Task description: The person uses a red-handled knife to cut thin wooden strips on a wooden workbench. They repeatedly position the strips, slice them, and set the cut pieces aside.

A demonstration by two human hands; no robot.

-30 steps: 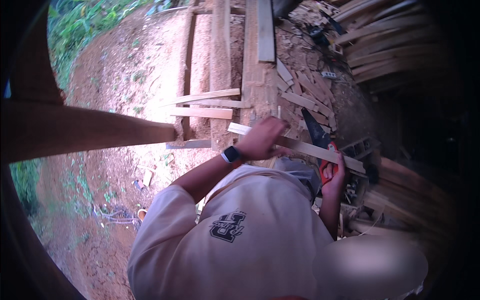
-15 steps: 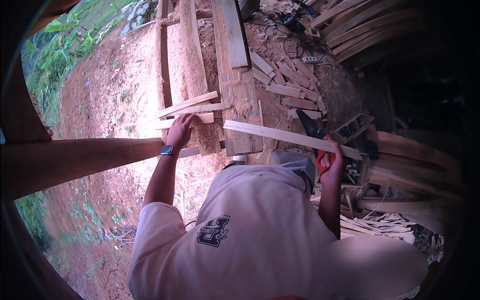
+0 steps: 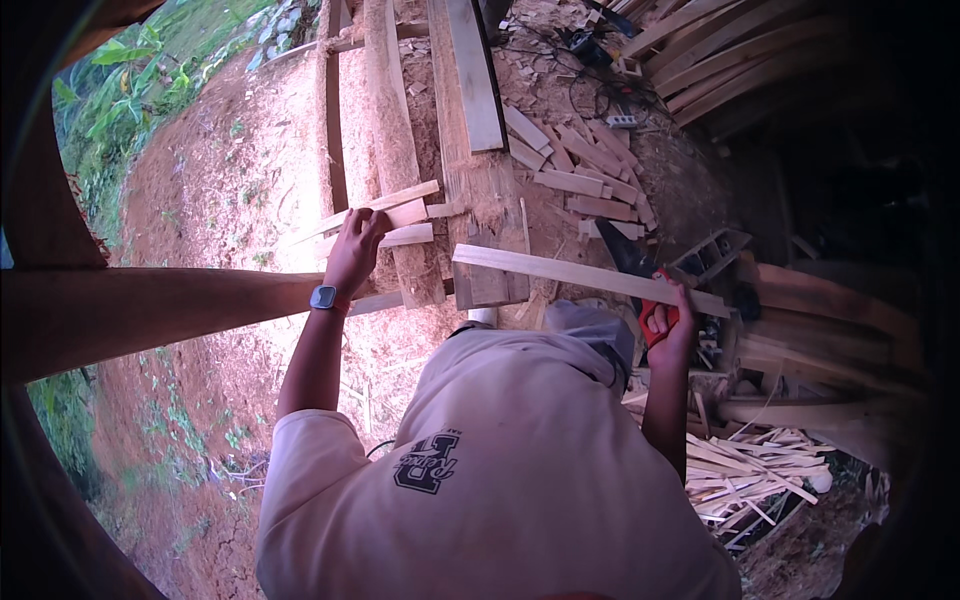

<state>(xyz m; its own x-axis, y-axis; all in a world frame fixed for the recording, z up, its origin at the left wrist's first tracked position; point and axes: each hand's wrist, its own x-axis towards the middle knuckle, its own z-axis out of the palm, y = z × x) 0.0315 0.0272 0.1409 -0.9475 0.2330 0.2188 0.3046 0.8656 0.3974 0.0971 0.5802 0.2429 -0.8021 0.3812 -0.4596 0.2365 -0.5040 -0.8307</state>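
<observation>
"Fingers (image 3: 381, 222) of the left hand (image 3: 352, 255) curl over a short piece (image 3: 407, 213); I cannot tell whether they pinch it or only rest there."

"And the right hand (image 3: 674, 330)?"

"Clamped round the red handle of the saw (image 3: 628, 250), with the strip (image 3: 560, 268) gripped along with it. The strip slants across, its left end over the near part of the bench (image 3: 487, 290)."

"How far along does it look?"

"Short lengths lie in a pile (image 3: 603, 186) at far right, so I'd judge a fair amount is done. I make out no cut across the strip, so that one looks unfinished; how many more are left, I cannot tell."

"Any edges to mind?"

"At left, the beam (image 3: 170, 312) runs up close to the wrist. At right, the blade's tip appears just beside the pile, and the strip's right end pokes out past the hand."

"And room?"

"Mostly over the plank (image 3: 393, 130), between the left hand and the strip."
</observation>
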